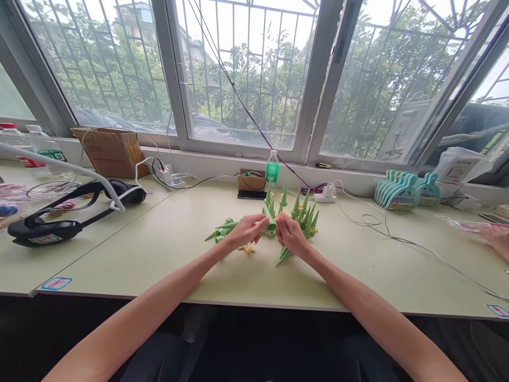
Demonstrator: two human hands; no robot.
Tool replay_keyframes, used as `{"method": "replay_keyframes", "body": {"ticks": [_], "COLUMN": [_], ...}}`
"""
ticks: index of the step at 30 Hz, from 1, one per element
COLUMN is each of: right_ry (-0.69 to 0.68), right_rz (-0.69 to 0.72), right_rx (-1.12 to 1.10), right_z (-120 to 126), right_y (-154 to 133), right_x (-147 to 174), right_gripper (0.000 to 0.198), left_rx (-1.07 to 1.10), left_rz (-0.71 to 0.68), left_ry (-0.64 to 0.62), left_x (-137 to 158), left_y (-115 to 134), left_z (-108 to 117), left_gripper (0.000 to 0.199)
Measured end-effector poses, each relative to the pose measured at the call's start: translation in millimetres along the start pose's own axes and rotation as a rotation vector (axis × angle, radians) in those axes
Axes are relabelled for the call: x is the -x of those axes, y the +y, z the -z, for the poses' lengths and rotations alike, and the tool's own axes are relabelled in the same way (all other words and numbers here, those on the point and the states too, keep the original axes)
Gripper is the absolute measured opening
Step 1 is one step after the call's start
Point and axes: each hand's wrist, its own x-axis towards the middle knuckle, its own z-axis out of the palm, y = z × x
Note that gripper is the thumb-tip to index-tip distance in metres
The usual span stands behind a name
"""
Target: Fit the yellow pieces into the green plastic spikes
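While my left hand (250, 229) pinches the pale green, hollow plastic cone (271, 225) by its side, its open mouth faces back toward me, and its tip leans away. I take it that this tilt lets me see into the mouth and leaves the rim free for my right hand (290, 232). On that side, my fingers are curled in and pressed together right beside the rim; what lies between them is mostly hidden, so I cannot tell what they pinch.

The cone is in the air between my hands, over the pale yellow-green tabletop (159, 265). My forearms come in from both sides of the near edge, which probably helps me stay steady. Just beyond my hands, a cluster of upright green cones (296, 204) stands with bits of yellow among them, likely upright because their wide ends make good feet. More green cones lie on their sides (226, 228) to the left, and a loose heap of small yellow pieces (248, 248) sits nearer me, perhaps there for easy reach.
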Motion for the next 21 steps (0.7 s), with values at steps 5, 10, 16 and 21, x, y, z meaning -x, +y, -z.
{"method": "replay_keyframes", "body": {"ticks": [5,10,16,21], "right_ry": [0.003,0.004,0.009,0.013], "right_rz": [-0.005,-0.012,-0.014,-0.031], "right_rx": [-0.015,-0.036,-0.033,-0.041], "right_z": [-0.3,-0.1,0.4,0.4], "right_y": [0.1,2.9,0.6,-0.8], "right_x": [-0.3,-0.6,-0.5,-0.5], "right_gripper": [0.046,0.046,0.047,0.048], "left_rx": [-0.027,-0.068,-0.095,-0.118], "left_rz": [-0.025,-0.025,-0.043,-0.062], "left_ry": [0.016,0.0,-0.021,-0.029], "left_x": [1.5,3.2,3.6,3.6], "left_y": [3.3,7.3,5.6,4.6], "left_z": [-0.8,-0.2,-0.3,0.2], "left_gripper": [0.044,0.041,0.039,0.038]}}
